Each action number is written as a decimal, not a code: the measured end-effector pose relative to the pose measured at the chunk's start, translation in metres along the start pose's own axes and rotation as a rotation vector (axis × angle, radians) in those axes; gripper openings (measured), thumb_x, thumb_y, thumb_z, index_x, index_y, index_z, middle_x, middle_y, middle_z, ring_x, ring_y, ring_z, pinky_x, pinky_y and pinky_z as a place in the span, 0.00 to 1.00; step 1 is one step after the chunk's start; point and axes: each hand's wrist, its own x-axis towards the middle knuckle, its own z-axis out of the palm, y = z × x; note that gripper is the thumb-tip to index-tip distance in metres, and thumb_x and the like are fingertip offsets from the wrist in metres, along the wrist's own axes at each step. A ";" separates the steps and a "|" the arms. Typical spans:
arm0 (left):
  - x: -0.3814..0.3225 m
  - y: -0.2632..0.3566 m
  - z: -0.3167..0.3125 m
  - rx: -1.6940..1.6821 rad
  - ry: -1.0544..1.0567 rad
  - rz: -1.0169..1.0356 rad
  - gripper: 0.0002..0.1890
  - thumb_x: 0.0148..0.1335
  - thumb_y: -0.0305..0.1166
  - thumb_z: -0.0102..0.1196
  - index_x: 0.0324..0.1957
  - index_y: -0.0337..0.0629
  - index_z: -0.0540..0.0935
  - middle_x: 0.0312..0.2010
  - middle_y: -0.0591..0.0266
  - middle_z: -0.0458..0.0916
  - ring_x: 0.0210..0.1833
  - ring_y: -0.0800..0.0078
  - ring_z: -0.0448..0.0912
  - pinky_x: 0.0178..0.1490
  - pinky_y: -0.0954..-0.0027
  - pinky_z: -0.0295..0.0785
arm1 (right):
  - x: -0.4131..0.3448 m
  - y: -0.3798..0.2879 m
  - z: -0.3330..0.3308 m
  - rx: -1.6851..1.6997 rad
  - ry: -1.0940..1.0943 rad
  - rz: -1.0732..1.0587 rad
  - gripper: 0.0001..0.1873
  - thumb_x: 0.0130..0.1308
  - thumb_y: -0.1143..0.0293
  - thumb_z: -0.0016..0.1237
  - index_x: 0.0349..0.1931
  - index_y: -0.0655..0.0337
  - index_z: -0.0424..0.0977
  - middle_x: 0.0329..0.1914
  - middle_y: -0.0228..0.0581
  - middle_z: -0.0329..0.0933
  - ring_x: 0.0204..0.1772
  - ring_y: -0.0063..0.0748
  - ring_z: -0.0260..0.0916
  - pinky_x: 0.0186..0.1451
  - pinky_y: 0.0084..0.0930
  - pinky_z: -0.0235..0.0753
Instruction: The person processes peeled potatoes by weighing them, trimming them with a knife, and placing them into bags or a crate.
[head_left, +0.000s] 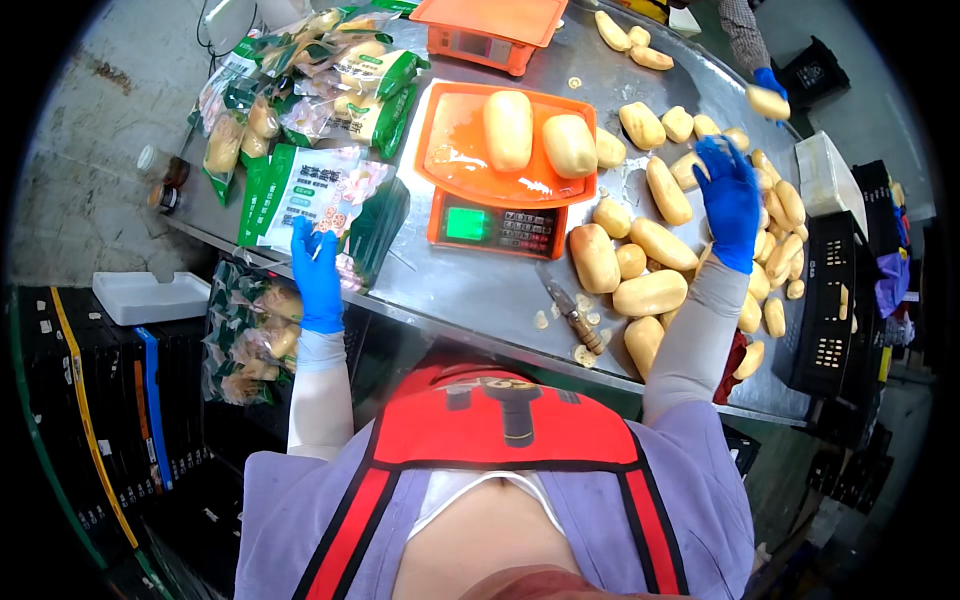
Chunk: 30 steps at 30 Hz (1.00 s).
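Observation:
My left hand (318, 281), in a blue glove, is at the near edge of a stack of flat printed bags (315, 195); its fingers are apart, and whether they touch the top bag I cannot tell. My right hand (727, 202), also blue-gloved, hovers with spread fingers over peeled lotus root segments (667, 191) on the right of the metal table (465, 300). Between my hands stands an orange digital scale (496, 232) with a lit green display. Two lotus root segments (508, 131) rest on its pan.
A wood-handled knife (574, 311) lies near the front edge among cut ends. Filled bags (352, 82) are piled back left; more lie in a crate (255, 337) below. Behind is another orange scale (491, 26). A co-worker's gloved hand (772, 82) holds a lotus root segment.

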 end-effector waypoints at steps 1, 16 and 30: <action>0.002 -0.011 0.003 0.098 -0.049 0.082 0.30 0.63 0.31 0.56 0.65 0.34 0.64 0.59 0.53 0.69 0.59 0.67 0.69 0.61 0.65 0.65 | 0.002 0.012 -0.045 -0.846 0.123 0.081 0.25 0.67 0.53 0.43 0.56 0.62 0.71 0.55 0.49 0.75 0.57 0.44 0.73 0.56 0.39 0.73; 0.002 -0.055 0.004 1.108 -0.237 0.483 0.19 0.53 0.44 0.61 0.43 0.45 0.81 0.36 0.58 0.79 0.40 0.56 0.76 0.42 0.56 0.70 | 0.020 0.190 0.163 -1.955 0.012 -0.575 0.38 0.57 0.40 0.49 0.56 0.63 0.68 0.70 0.46 0.56 0.76 0.52 0.43 0.71 0.62 0.37; 0.021 -0.063 -0.013 0.156 -0.158 -0.327 0.10 0.52 0.32 0.68 0.25 0.39 0.80 0.20 0.66 0.77 0.21 0.79 0.74 0.26 0.75 0.70 | 0.009 0.209 0.215 -0.670 -0.018 0.057 0.27 0.59 0.63 0.57 0.56 0.68 0.67 0.49 0.41 0.76 0.49 0.28 0.73 0.53 0.27 0.73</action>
